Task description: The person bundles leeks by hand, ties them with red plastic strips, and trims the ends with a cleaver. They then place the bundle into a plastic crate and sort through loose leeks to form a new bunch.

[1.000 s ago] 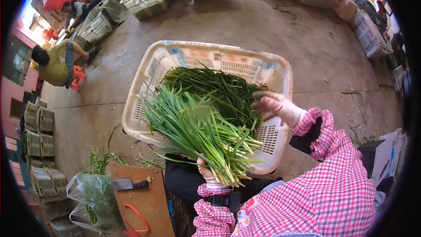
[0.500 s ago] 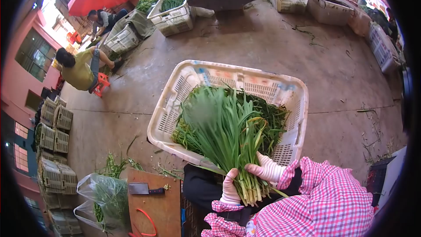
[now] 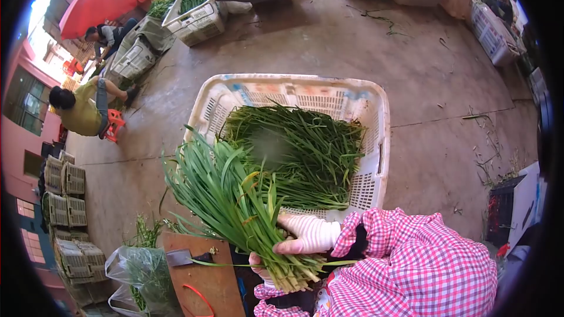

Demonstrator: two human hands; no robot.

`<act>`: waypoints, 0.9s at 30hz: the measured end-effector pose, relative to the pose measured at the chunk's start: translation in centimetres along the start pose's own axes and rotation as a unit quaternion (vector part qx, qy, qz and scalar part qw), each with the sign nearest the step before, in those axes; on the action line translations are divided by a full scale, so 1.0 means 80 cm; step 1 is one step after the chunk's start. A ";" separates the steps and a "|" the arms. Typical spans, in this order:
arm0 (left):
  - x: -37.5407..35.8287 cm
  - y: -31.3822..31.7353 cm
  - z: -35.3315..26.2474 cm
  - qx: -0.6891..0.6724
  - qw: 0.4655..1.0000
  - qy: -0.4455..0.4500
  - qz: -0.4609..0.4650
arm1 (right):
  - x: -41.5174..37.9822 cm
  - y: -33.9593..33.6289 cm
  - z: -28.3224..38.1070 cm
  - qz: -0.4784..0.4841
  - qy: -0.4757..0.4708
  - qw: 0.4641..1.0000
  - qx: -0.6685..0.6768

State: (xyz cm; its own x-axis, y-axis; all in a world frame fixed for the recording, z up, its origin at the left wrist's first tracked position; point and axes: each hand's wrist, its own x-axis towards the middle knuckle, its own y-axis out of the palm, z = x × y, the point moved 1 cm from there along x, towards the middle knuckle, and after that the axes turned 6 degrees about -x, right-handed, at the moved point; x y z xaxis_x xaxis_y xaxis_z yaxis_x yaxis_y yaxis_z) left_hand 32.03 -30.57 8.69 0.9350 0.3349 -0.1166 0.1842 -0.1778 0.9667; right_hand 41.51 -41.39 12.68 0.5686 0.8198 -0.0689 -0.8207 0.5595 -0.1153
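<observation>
My right hand [image 3: 302, 233] is closed around the pale stalk ends of a bunch of Chinese chives [image 3: 226, 182], its thumb lying across the stalks. My left hand [image 3: 258, 265] grips the same bunch from the lower left, its fingers partly hidden. Both hands wear striped, cream-coloured wraps that leave the fingertips bare. The leaves fan out to the upper left, over the near left corner of a white plastic crate [image 3: 376, 182]. More long greens [image 3: 305, 152] lie loose inside that crate.
A wooden board [image 3: 202, 282] at lower left holds a cleaver [image 3: 179, 258], partly covered by the leaves, and a red cord [image 3: 200, 299]. Beside it is a plastic bag [image 3: 144, 276] of greens. A seated person [image 3: 85, 108] and stacked crates [image 3: 67, 208] are at left.
The bunch has swung left and toward me, from over the crate to its near left side, uncovering the greens inside. Both hands moved with it. The view has shifted too.
</observation>
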 end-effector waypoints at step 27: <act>-0.106 0.162 -0.252 0.893 0.374 0.194 -0.161 | 0.051 0.231 0.094 0.200 -0.046 0.863 0.461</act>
State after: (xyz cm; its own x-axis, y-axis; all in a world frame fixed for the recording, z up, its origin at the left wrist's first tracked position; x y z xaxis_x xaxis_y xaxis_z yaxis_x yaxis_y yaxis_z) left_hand 20.37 -17.06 26.79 0.7271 0.6517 0.2158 0.5012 -0.2890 -0.8157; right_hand 28.24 -26.81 17.73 0.2581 0.9521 0.1640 -0.6703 0.0543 0.7401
